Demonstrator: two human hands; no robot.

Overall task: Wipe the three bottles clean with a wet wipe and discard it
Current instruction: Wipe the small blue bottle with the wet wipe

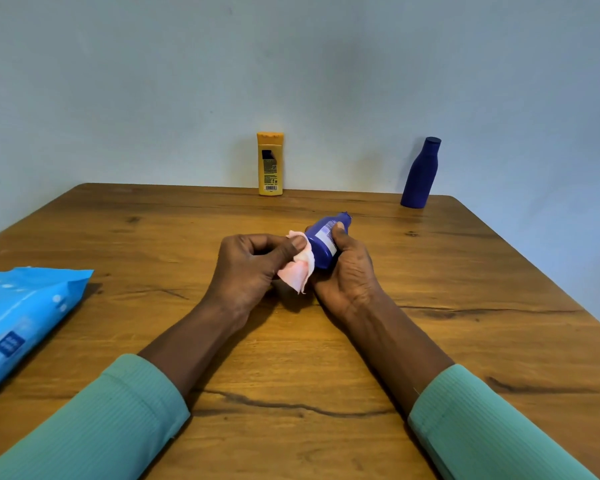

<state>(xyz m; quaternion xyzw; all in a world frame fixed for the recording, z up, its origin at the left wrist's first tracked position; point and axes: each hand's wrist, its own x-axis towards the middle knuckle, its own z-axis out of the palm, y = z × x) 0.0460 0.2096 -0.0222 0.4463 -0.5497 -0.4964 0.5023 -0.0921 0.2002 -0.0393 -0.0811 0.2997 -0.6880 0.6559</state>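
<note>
Soft, even, slightly dim light, bluish on the wall [153, 81]. The pack [25, 317] throws a faint shadow rightward. Wide-angle distortion bows the table [499, 289] edges and tilts the far blue bottle [420, 174].

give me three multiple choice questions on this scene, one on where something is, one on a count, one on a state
1. Where does the wipe pack lie? A) left edge of the table B) in a bin C) on a chair
2. How many bottles stand at the far edge? A) one B) two C) four
3. The small blue bottle is A) standing upright B) held tilted in the right hand C) lying loose
Answers: 1 A, the pack lies at the near left. 2 B, the yellow bottle and the dark blue bottle stand there. 3 B, the right hand's grip wraps it while the left hand presses the wipe on it.
</note>
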